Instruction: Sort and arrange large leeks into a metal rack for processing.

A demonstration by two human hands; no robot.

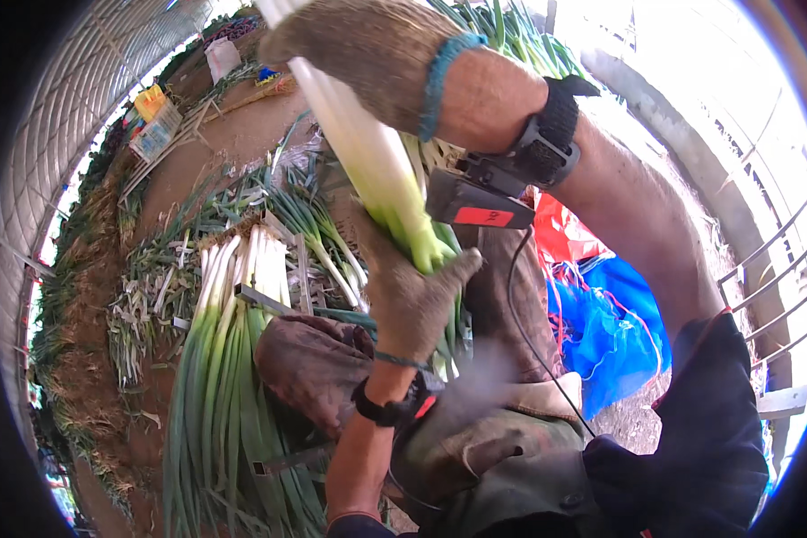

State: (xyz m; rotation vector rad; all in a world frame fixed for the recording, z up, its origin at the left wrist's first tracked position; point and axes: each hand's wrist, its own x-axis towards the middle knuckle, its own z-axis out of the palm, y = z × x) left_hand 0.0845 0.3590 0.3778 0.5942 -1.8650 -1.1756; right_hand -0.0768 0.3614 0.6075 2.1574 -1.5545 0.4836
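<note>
A thick leek [359,148], white along its shank and pale green where the leaves begin, slants across the upper middle in front of me. My left hand [408,291], in a dirty work glove, is closed round its green part, thumb toward the right. Higher up, my right hand [368,58], also gloved, is closed at the white shank; its fingers are partly hidden. The leek's far end runs out of the top of the view. Beside my left knee lies a bundle of leeks [233,305] on a metal frame [264,299], roots away from me and green leaves toward me.
Stripped leaves [148,309] and loose leeks [332,260] litter the ground. To the right lies a blue plastic sheet [614,314] with a red one [565,229]. A black cable [516,309] hangs from the device on my right wrist. More leeks [520,36] lie at the far end.
</note>
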